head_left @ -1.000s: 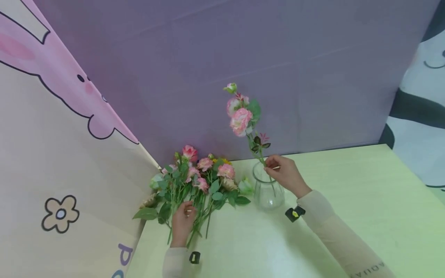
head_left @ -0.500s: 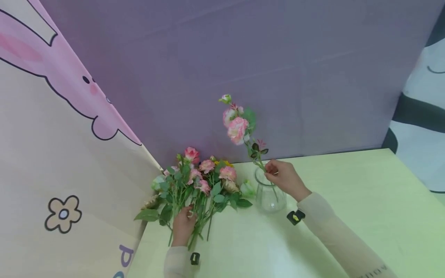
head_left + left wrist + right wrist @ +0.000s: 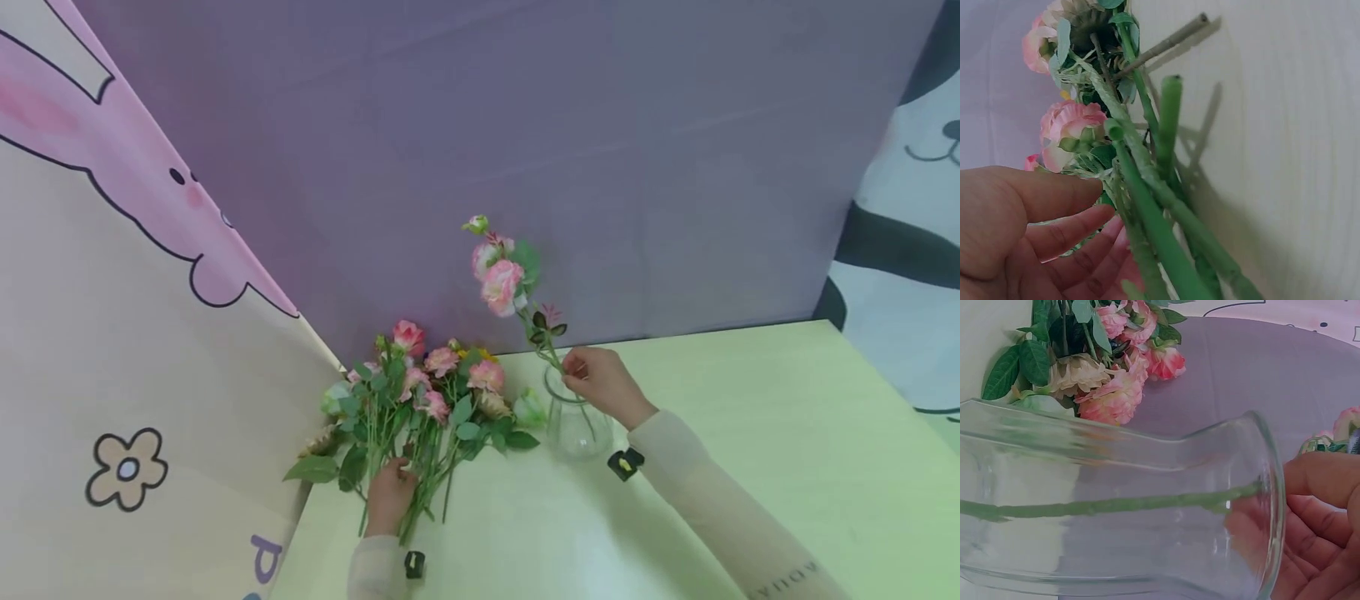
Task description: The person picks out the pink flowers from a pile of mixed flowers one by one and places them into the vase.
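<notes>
A pink-and-white artificial flower spray [image 3: 501,287] leans left out of a clear glass vase [image 3: 581,429]. My right hand [image 3: 603,383] pinches its stem at the vase's mouth. Inside the glass, the right wrist view shows the green stem [image 3: 1110,505] reaching down toward the base. To the left, my left hand [image 3: 392,497] is beside a pile of flowers [image 3: 442,362]. In the left wrist view, the loosely bent fingers [image 3: 1060,237] lie next to several green stems [image 3: 1160,244], the thumb tip close to one; firm contact cannot be made out.
The pale table [image 3: 720,408] meets a purple backdrop [image 3: 585,167] behind the vase. A light wall panel [image 3: 187,375] with a pink cartoon rabbit borders the left side. A whitish-green bloom [image 3: 530,408] lies between the pile and the vase.
The right hand and the flower spray have come down slightly, the stem sinking deeper into the vase and the blooms leaning further left. My left hand stays by the stems, a little lower.
</notes>
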The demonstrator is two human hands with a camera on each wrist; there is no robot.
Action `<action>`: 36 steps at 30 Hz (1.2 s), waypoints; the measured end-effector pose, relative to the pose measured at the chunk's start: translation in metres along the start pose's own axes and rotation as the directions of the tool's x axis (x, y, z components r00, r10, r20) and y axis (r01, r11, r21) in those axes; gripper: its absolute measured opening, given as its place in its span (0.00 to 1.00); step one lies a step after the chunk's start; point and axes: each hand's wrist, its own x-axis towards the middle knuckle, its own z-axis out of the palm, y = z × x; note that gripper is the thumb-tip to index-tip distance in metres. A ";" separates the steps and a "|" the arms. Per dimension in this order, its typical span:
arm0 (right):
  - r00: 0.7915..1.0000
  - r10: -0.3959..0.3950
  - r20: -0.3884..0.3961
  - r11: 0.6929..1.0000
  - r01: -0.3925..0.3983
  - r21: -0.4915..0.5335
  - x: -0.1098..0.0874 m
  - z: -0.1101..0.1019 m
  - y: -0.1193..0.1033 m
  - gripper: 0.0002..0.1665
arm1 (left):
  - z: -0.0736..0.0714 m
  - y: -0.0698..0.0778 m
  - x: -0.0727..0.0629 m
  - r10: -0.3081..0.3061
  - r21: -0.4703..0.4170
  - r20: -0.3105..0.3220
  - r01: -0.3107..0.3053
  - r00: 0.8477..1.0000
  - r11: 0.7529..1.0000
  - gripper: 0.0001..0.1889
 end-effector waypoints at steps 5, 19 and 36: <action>1.000 0.029 0.011 0.999 -0.029 -0.024 0.002 0.001 -0.003 0.03 | 0.002 -0.003 -0.002 0.009 -0.004 -0.007 -0.009 1.000 1.000 0.13; 0.999 0.039 0.036 0.997 -0.037 -0.062 0.007 0.008 -0.002 0.03 | 0.001 -0.006 0.002 0.032 0.055 0.030 -0.033 0.999 0.998 0.11; 0.989 0.093 0.118 0.991 -0.080 -0.112 0.014 0.010 -0.011 0.02 | -0.005 -0.005 0.002 -0.031 -0.118 0.162 0.051 0.986 0.992 0.15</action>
